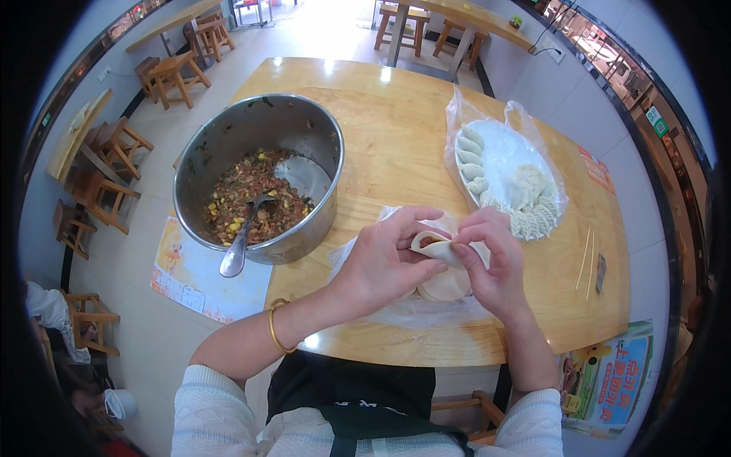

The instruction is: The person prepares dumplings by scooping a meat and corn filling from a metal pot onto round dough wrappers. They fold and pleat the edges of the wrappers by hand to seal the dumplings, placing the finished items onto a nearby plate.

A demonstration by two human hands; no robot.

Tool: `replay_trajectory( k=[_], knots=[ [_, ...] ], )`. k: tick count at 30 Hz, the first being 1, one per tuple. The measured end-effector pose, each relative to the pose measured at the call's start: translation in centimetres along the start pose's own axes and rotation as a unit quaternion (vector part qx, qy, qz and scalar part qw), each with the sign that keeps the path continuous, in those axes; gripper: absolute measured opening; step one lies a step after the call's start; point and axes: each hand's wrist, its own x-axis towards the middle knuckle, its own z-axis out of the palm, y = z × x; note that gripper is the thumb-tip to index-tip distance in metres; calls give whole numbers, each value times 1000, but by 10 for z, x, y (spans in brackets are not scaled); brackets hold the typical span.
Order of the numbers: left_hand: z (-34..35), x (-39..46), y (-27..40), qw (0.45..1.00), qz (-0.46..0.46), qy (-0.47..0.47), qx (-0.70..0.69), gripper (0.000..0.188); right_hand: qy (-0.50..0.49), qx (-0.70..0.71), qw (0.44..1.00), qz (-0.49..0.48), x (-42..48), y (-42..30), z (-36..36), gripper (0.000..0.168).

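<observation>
Between both hands is a half-folded dumpling (435,247), its brown filling showing at the left end. My left hand (385,257) supports it from the left; the fingers and thumb of my right hand (492,260) pinch the wrapper's edge at the right. Beneath them, a stack of round dumpling wrappers (445,287) lies on a clear plastic bag (400,313). To the left stands a deep steel pot (308,235) of chopped meat filling (251,200), with a metal spoon (241,243) leaning over its rim. Pleated dumplings (528,220) line a bag-covered plate (497,143) at the right.
The wooden table (377,143) carries a printed paper sheet (223,285) under the pot's near side. Two thin wooden sticks (583,260) and a small packet (601,274) lie at the right. Wooden stools (177,77) stand beyond, and another person's sleeve (48,308) shows at far left.
</observation>
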Motion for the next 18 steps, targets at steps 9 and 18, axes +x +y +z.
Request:
replay_trajectory(
  k=[9, 18],
  knots=[
    [1, 1, 6, 1000, 11, 12, 20, 49, 14, -22, 1000, -7, 7, -13, 0, 17],
    [2, 0, 8, 999, -10, -25, -39, 38, 20, -20, 999, -37, 1, -5, 0, 14]
  ],
)
